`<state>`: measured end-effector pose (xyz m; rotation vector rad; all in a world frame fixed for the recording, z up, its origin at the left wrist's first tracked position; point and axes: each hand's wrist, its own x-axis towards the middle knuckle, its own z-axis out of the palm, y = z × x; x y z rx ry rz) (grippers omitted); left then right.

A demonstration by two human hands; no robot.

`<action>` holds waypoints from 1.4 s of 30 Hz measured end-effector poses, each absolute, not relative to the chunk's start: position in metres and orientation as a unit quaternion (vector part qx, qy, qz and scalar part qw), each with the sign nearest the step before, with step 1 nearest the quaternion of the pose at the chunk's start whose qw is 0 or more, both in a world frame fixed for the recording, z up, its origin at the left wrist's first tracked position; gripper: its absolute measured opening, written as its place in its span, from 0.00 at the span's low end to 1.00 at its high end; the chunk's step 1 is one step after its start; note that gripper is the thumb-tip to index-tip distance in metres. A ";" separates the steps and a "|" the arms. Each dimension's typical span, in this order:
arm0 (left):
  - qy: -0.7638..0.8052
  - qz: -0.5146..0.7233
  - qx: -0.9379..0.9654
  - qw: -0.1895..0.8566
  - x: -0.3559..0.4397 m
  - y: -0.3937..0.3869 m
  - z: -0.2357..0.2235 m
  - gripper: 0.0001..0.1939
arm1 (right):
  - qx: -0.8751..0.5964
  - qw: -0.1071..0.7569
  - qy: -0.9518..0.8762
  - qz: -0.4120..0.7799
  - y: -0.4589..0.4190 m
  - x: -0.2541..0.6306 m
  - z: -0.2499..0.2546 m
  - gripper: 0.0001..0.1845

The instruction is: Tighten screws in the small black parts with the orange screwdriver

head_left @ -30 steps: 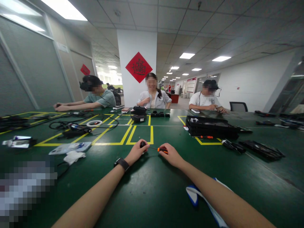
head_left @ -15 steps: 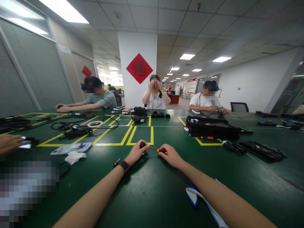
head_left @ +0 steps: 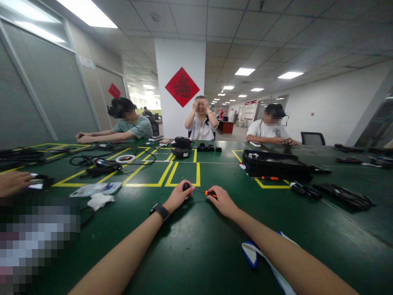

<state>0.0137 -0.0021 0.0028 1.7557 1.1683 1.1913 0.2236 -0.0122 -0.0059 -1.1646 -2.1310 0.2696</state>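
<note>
My right hand (head_left: pixel 221 200) is closed around the orange and black handle of a screwdriver (head_left: pixel 211 194). The thin metal shaft points left toward my left hand (head_left: pixel 179 196), which wears a dark watch at the wrist. A small black object (head_left: pixel 186 187) is pinched in my left hand; fingers cover most of it, so its kind cannot be made out. The screwdriver's tip reaches this object or lies close to it. Both hands are just above the green table (head_left: pixel 184 254), near its middle.
To the right lie stacked black trays (head_left: pixel 270 162), a black frame-like part (head_left: pixel 344 196) and a blue-white cloth or strap (head_left: pixel 250 255). Cables (head_left: pixel 98 166), a light blue phone-like slab (head_left: pixel 95 189) and crumpled tissue (head_left: pixel 100 201) lie left. Another person's hand (head_left: pixel 15 183) shows at far left; several people sit opposite.
The whole view has shifted slightly. My hands keep nearly the same pose, with screwdriver and black object still held. The person opposite has raised their hands a little at the face.
</note>
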 end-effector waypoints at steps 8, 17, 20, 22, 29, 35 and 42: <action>0.455 0.457 0.680 0.348 0.014 -0.002 0.002 0.15 | -0.441 0.347 -0.821 0.106 -0.016 0.223 -0.004 0.09; 0.450 0.457 0.680 0.354 0.014 -0.004 0.004 0.14 | -0.445 0.356 -0.815 0.103 -0.016 0.223 -0.003 0.06; 0.455 0.456 0.679 0.352 0.013 -0.004 0.004 0.14 | -0.434 0.363 -0.818 0.101 -0.017 0.224 -0.002 0.05; 0.460 0.457 0.678 0.347 0.013 -0.004 0.003 0.14 | -0.429 0.366 -0.819 0.102 -0.018 0.224 -0.002 0.06; 0.455 0.461 0.672 0.360 0.014 -0.002 0.002 0.15 | -0.442 0.357 -0.815 0.110 -0.017 0.223 -0.003 0.06; 0.456 0.467 0.668 0.357 0.012 0.001 -0.002 0.15 | -0.422 0.371 -0.817 0.134 -0.019 0.223 0.000 0.07; 0.447 0.475 0.661 0.371 0.013 0.001 -0.002 0.14 | -0.428 0.358 -0.817 0.143 -0.020 0.223 0.000 0.09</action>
